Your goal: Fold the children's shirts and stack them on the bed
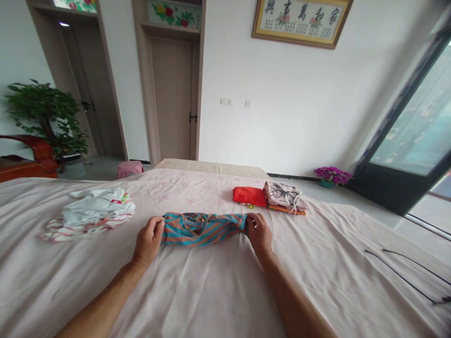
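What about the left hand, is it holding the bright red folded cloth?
No, the left hand grips one end of the teal-and-orange striped fabric garment.

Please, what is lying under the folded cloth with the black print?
An orange edge shows beneath the printed cloth, and the pale sheet lies below both. The rest underneath is covered, so I cannot tell how many layers there are.
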Demonstrator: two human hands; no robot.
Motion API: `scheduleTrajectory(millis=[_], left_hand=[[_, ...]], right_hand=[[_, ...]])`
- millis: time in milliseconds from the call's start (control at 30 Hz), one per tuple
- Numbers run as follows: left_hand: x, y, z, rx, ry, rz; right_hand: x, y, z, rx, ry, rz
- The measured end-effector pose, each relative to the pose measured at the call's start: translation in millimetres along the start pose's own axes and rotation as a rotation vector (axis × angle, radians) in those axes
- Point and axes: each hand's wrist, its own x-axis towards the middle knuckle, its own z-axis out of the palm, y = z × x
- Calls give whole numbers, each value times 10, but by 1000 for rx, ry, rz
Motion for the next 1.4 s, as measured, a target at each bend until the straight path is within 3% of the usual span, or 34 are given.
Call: scheduleTrajectory(millis=[67,200,367,433,533,633,700,767,867,967,1067,1167,1233,1267,1367,1400], left_hand=[[-14,24,22,25,-30,81],[-37,60,93,86,-121,277],[-12,78,112,141,-273,361],[-26,131,111,93,-287,336],[-176,372,150,-83,-335,196],[-456,793,228,-342,-594,2],[-588,1061,275,-490,-844,-22],[-566,1209,310,-533,-929,4],[-197,1092,369,-395,-684,50],[329,661,456,-40,-418,128],[655,232,527,315,-412,152],[716,49,504,372,-582,145],[697,58,402,294,-595,186],[687,84,322,245,-526,212],[658,173,-8,158,-137,283],[638,197,-130,159,-76,305]], right_hand=[[49,135,-17,-58,34,113],[62,266,-33,-134,-57,195],[38,259,21,-71,-66,269],[50,253,54,121,-1,298],[113,257,82,631,124,357],[226,315,61,1053,215,442],[303,395,23,1161,209,512],[356,483,-20,1163,116,539],[369,563,-57,1128,-96,551],[319,569,-15,1184,-193,588],[261,574,80,1266,-161,615],[259,572,103,1291,-113,612],[307,513,27,1324,-114,553],[345,457,-35,1352,-114,507],[485,210,-249,1445,-99,330],[529,122,-304,1467,-104,278]])
